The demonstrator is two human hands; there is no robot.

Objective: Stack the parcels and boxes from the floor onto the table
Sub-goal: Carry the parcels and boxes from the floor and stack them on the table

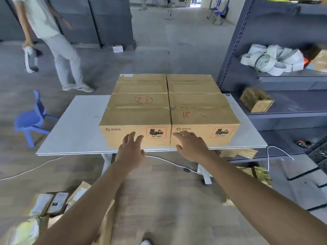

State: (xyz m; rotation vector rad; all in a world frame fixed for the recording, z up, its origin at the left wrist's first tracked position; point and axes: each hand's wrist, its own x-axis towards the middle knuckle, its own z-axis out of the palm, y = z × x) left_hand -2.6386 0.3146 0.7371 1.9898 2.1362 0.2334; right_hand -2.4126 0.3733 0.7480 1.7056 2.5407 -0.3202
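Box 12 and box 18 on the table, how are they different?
Box 12 sits left, box 18 right. The 12 has a red circle round it; the 18 has none. The 12 reads upside down from here; the 18 reads upright. Both are brown cardboard, side by side.

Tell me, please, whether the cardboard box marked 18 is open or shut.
Shut. The cardboard box marked 18 has both top flaps lying flat, meeting in a seam. Whether it is taped, I cannot tell.
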